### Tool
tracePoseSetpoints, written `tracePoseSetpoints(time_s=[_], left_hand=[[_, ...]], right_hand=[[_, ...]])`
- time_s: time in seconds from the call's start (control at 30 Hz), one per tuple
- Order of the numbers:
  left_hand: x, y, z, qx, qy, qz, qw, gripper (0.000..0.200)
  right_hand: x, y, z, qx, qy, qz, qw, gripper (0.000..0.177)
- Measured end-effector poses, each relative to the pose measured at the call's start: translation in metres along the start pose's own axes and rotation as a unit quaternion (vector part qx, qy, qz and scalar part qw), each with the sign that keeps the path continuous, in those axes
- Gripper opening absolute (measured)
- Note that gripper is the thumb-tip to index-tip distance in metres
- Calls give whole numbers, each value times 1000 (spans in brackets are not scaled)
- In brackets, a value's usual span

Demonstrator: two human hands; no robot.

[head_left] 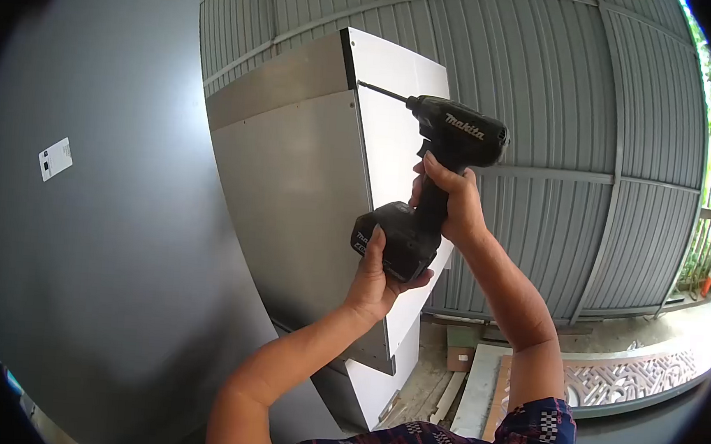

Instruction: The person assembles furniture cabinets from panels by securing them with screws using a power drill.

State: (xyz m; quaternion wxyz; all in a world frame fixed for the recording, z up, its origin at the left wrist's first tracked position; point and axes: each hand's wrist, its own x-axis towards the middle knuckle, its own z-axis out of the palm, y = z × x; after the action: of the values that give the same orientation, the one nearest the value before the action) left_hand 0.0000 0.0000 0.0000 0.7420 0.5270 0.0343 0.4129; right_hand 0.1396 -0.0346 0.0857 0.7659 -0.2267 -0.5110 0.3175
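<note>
A black Makita cordless impact driver (465, 135) is held up in the middle of the view, its long bit (385, 93) pointing left. My right hand (458, 203) is wrapped round its handle, with the thumb near the trigger. Below, my left hand (380, 277) grips the battery (395, 240) from underneath, thumb along its side. The bit's tip overlaps the upper edge of a tall metal cabinet (294, 160) with silver and white panels. Small screw heads dot the cabinet's panel edges.
A large grey panel (124, 230) with a white label (56, 159) stands close on the left. Behind is a corrugated metal wall (539, 78). Boards (475, 395) and a carved lattice piece (633, 382) lie low on the right.
</note>
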Motion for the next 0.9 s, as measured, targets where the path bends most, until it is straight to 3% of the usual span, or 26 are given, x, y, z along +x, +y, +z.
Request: tracePoseSetpoints(time_s=[0.67,0.9], left_hand=[[2,1,-2,14,3,4,1000,77],[-12,-3,-7,29,-16,-21,999,82]], right_hand=[[-1,3,3,-2,13,2,1000,29],[-26,3,9,0,-6,-50,999,26]])
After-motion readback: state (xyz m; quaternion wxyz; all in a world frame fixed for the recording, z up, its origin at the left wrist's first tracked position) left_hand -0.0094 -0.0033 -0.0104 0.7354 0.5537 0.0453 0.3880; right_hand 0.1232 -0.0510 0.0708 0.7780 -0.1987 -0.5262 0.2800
